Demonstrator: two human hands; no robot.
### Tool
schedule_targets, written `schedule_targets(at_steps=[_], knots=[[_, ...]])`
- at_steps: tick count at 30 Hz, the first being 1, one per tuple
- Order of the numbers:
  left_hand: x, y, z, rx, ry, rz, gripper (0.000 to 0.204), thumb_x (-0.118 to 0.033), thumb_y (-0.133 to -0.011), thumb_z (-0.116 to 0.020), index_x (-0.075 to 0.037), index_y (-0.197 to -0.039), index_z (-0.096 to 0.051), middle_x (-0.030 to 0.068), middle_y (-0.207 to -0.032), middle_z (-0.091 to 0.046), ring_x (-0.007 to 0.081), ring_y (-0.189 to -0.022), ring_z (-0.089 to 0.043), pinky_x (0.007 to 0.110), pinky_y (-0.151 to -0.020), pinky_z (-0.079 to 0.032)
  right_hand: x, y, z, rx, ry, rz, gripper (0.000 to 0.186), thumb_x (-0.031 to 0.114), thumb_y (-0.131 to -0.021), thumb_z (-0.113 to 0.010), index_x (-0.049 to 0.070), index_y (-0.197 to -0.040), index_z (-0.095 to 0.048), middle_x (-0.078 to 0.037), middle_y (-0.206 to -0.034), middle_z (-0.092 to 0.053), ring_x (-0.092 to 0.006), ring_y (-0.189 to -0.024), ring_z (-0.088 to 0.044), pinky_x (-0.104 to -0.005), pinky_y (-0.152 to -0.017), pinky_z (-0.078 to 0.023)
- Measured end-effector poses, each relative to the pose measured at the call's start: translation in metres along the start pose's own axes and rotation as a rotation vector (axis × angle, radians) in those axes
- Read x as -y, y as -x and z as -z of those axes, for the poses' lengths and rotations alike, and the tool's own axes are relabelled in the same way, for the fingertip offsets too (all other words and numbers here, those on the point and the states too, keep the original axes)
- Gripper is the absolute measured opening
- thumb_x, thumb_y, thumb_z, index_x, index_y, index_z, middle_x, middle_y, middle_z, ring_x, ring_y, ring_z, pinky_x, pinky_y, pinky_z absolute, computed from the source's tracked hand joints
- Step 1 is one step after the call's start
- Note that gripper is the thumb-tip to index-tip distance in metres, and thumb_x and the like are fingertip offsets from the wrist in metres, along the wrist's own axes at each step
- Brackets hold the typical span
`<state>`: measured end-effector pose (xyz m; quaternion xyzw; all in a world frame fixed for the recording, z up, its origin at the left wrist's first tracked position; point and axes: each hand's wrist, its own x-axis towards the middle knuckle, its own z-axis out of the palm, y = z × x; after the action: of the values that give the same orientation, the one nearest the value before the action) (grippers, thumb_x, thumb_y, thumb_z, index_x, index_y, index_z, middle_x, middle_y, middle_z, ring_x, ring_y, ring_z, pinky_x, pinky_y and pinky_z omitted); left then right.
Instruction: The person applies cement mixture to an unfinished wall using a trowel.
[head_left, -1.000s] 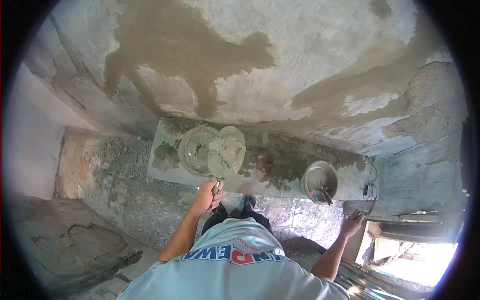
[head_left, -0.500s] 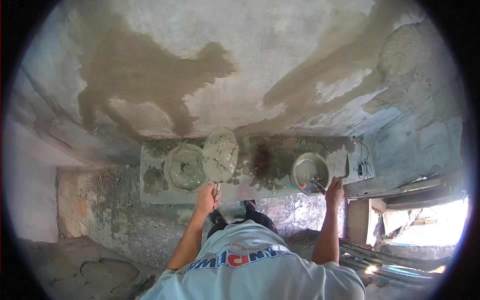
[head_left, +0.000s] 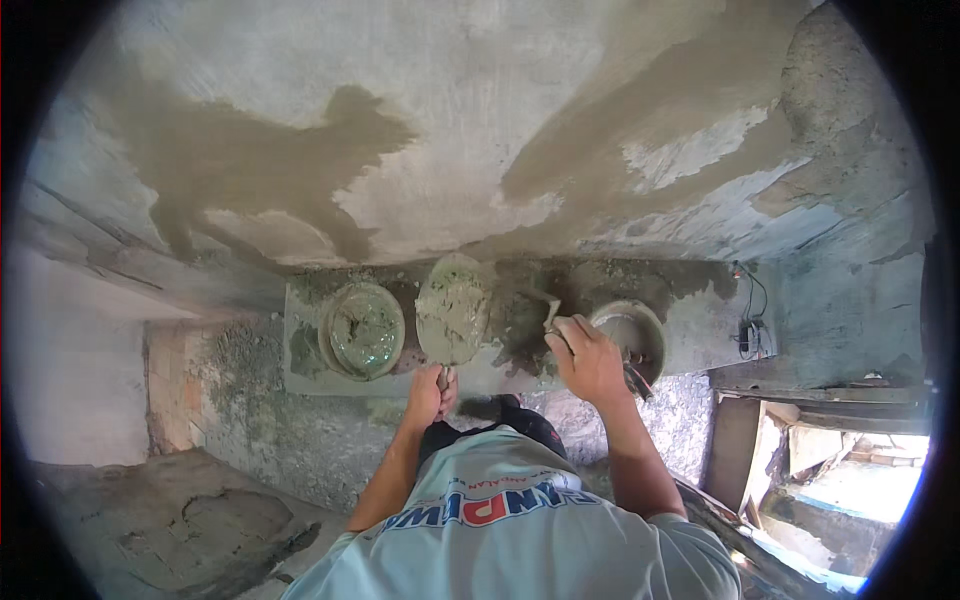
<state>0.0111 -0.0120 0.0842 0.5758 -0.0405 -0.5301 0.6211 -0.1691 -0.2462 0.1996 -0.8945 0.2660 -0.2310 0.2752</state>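
Note:
My left hand [head_left: 432, 396] is closed round the short handle of an oval mortar board [head_left: 453, 310], whose face is smeared with wet grey mortar. To its left stands a round bucket [head_left: 362, 332] holding wet mortar. My right hand [head_left: 590, 362] is closed round the handle of a trowel [head_left: 545, 305]. Its blade shows almost edge-on, pointing away from me, and is partly hidden by the fingers. Just right of that hand is a second bucket [head_left: 652, 325] with greyish contents and some tool handles [head_left: 637, 382] leaning at its near side.
A stained plank [head_left: 690, 345] carries both buckets along the foot of the plaster wall [head_left: 460, 130], which has dark damp patches. A small black electrical box with a cable [head_left: 750, 338] lies at the plank's right end. An opening [head_left: 850, 500] shows bright light at lower right.
My right hand has swung left with the trowel, from beyond the right bucket to between that bucket and the board. The mortar board is slightly farther from the left bucket.

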Motion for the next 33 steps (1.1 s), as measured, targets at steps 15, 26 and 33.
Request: schedule_targets(at_steps=[15, 26, 33], knots=[[-0.037, -0.008, -0.02, 0.005, -0.338, -0.338, 0.036, -0.02, -0.093, -0.044, -0.006, -0.06, -0.045, 0.0019, -0.047, -0.042, 0.0121, -0.037, -0.038, 0.03, -0.036, -0.028, 0.021, -0.056, 0.015, -0.033, 0.24, 0.288, 0.022, 0.031, -0.089, -0.068, 0.013, -0.1, -0.07, -0.005, -0.088, -0.062, -0.0297, -0.074, -0.067, -0.0409, -0.064, -0.055], [-0.04, -0.016, -0.027, 0.06, -0.339, -0.416, 0.034, -0.02, -0.094, -0.041, -0.005, -0.064, -0.048, 0.0029, -0.049, -0.043, 0.0121, -0.038, -0.038, 0.029, -0.037, -0.029, 0.003, -0.101, -0.01, -0.423, 0.183, 0.418, 0.018, 0.015, -0.079, -0.077, 0.004, -0.092, -0.07, -0.009, -0.09, -0.061, -0.0299, -0.079, -0.063, -0.0396, -0.069, -0.051], [-0.045, -0.04, -0.048, 0.097, 0.051, -0.143, 0.032, -0.031, -0.097, -0.037, -0.011, -0.073, -0.045, -0.0006, -0.052, -0.038, 0.0107, -0.039, -0.033, 0.029, -0.035, -0.028, -0.01, -0.096, -0.023, -0.359, 0.191, 0.469, 0.018, 0.019, -0.078, -0.078, 0.009, -0.091, -0.07, -0.006, -0.093, -0.06, -0.0269, -0.083, -0.062, -0.039, -0.073, -0.047]])
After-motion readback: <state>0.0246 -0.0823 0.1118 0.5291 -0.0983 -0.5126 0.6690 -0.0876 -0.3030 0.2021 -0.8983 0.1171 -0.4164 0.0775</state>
